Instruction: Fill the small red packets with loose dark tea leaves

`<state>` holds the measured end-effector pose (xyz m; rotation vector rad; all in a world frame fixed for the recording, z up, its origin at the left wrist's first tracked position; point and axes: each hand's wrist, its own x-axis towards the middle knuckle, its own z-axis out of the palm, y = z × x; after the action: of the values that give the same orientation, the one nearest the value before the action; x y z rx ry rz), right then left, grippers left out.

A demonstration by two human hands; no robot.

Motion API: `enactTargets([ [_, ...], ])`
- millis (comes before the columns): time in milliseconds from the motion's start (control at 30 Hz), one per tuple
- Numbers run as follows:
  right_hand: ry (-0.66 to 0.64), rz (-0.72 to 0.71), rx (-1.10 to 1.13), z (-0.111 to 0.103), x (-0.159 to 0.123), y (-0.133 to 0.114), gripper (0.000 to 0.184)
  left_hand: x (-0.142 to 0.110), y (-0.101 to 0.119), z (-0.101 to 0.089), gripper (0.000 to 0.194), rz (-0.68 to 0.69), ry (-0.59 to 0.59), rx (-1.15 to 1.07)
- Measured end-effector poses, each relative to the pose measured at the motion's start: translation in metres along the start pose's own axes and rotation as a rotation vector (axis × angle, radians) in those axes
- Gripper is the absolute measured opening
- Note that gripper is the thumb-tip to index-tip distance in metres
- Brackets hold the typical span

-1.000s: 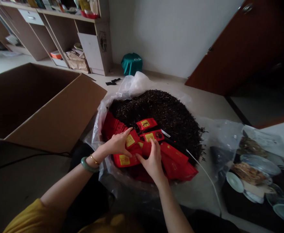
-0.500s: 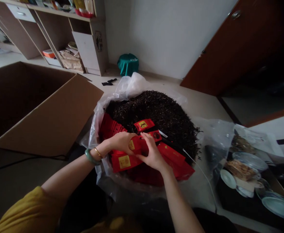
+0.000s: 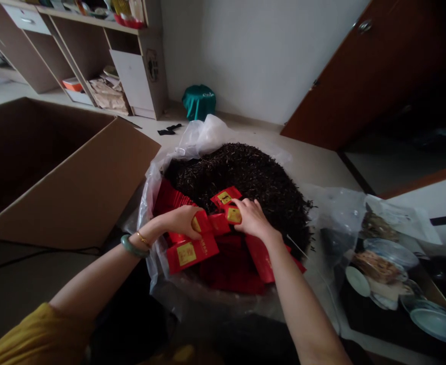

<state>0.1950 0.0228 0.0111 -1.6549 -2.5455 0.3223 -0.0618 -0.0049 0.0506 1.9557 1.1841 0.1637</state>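
A big heap of dark dried leaves, looking like loose tea (image 3: 241,167), fills a container lined with clear plastic (image 3: 148,203). Small red packets with yellow labels lie over its near side. My left hand (image 3: 180,221) is closed around one red packet (image 3: 203,221), thumb below and fingers above. Between the thumb and fingers of my right hand (image 3: 253,219) is another red packet (image 3: 233,215). Just below my left hand lies a flat red packet (image 3: 193,252). Beyond my right hand rests one more packet (image 3: 226,196). Larger red pouches (image 3: 230,266) lie nearest me.
To the left stands an open cardboard box (image 3: 81,182). A dark tray with bowls and dishes (image 3: 393,253) is on the right. Behind are a green-covered stool or bin (image 3: 199,103), a shelf unit (image 3: 154,76) and a brown door (image 3: 344,76). A thin white cable (image 3: 327,284) runs along the right.
My hands have moved apart from being together over one packet. The right hand has shifted right and up onto another packet; the left has moved slightly left with its packet.
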Motion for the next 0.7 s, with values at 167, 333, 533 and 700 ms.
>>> enactTargets([
  [167, 0.144, 0.116, 0.248, -0.017, 0.032, 0.015, 0.058, 0.001, -0.017, -0.004, 0.033, -0.013, 0.145, -0.127],
  [333, -0.206, -0.133, 0.114, -0.022, 0.087, 0.008, 0.057, -0.012, -0.021, -0.028, 0.048, -0.030, 0.426, -0.369],
  [533, -0.469, -0.059, 0.051, -0.033, 0.097, 0.007, 0.054, -0.066, 0.009, -0.063, 0.064, 0.020, 0.419, -0.463],
  [700, -0.349, -0.057, 0.056, -0.031, 0.079, 0.011, 0.076, -0.068, 0.019, -0.042, 0.073, -0.030, 0.000, -0.388],
])
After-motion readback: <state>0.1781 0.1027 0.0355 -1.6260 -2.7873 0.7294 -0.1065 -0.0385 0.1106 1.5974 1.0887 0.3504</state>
